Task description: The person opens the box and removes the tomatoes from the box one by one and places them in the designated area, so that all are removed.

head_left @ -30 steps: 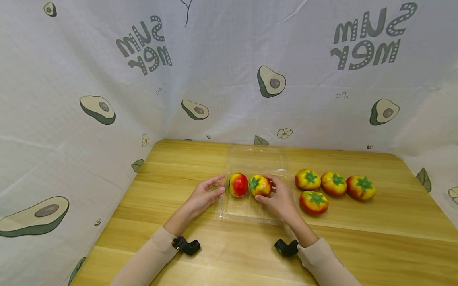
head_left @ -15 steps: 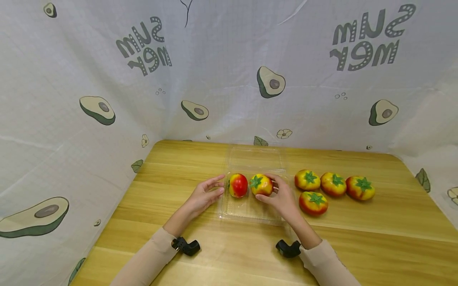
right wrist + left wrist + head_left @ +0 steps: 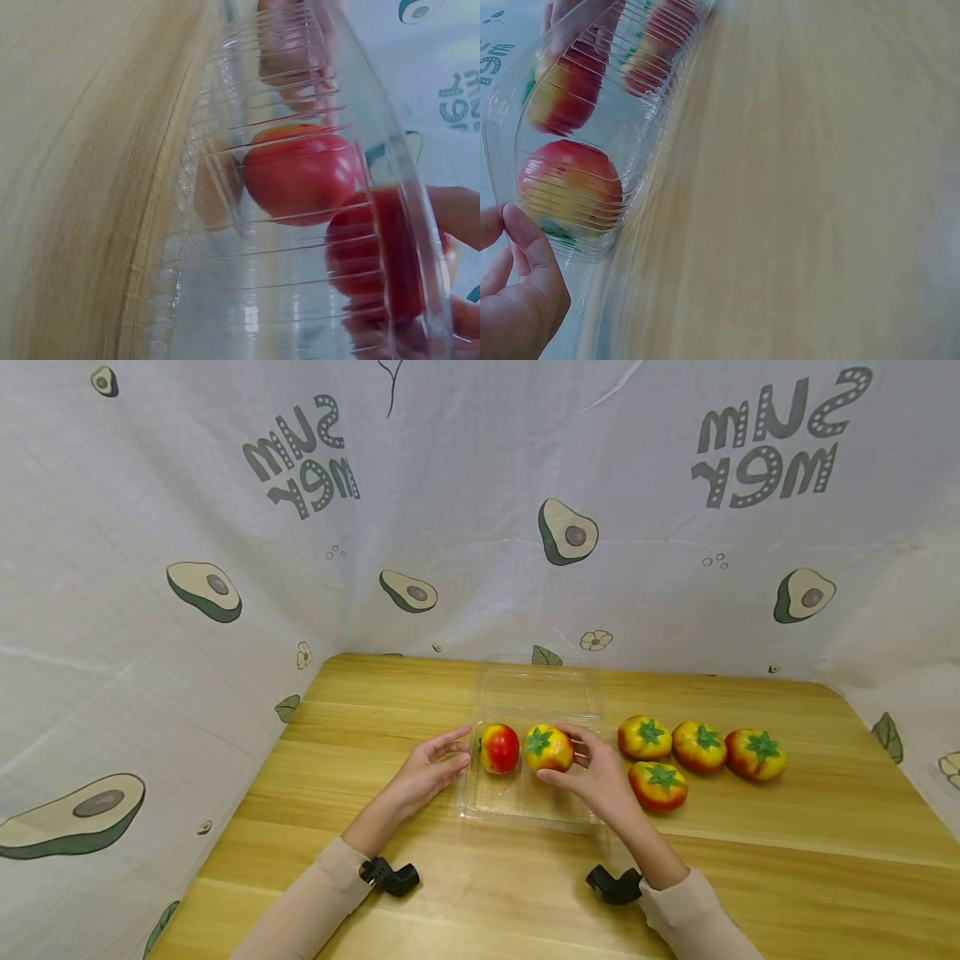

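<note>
My right hand (image 3: 600,777) grips a red and yellow toy tomato (image 3: 547,747) with a green leafy top, thumb at its near side and fingers round its right. This tomato hangs over a clear plastic container (image 3: 517,817), whose see-through wall overlaps it in the right wrist view. Left of it in the container lies a second toy tomato (image 3: 499,748), red side up, with its green top (image 3: 559,232) facing the left hand. The fingers and thumb of my left hand (image 3: 427,771) are extended at the container's left rim, thumb apart from the index finger.
Right of the container, several more toy tomatoes (image 3: 700,746) lie on the wooden table (image 3: 750,877), green tops up. The clear lid (image 3: 536,689) lies back behind the container. A white curtain (image 3: 480,527) with avocado prints hangs beyond the table.
The right hand and its forearm have shifted slightly to the right, and the gripped tomato has moved a little right with them. My left hand stays at the rim.
</note>
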### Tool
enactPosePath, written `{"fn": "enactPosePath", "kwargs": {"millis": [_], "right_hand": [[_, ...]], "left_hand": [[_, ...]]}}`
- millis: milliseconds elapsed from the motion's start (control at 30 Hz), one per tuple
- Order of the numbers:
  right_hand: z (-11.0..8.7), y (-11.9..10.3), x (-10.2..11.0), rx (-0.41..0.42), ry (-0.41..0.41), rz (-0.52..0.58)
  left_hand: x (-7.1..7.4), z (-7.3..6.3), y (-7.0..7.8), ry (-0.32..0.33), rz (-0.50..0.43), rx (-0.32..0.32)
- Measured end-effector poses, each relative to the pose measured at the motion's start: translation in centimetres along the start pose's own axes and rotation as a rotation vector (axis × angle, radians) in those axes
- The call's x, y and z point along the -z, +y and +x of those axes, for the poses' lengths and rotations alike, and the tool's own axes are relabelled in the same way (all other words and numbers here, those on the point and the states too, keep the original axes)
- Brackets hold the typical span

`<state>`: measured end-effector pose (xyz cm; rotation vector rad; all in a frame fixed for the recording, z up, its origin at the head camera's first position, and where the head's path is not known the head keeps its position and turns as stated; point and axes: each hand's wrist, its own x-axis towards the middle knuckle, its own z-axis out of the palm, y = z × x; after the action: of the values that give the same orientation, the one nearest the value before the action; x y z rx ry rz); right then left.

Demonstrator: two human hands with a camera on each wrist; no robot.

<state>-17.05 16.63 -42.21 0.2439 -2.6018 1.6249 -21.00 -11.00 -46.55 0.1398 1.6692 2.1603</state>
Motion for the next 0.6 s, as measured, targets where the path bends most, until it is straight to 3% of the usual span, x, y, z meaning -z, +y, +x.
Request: {"fn": "enactPosePath", "kwargs": {"millis": [600], "right_hand": [[-1.6, -0.9, 2.0, 0.093, -0.026, 0.061]], "left_hand": [[0.0, -0.1, 0.0, -0.006, -0.01, 0.006]]}}
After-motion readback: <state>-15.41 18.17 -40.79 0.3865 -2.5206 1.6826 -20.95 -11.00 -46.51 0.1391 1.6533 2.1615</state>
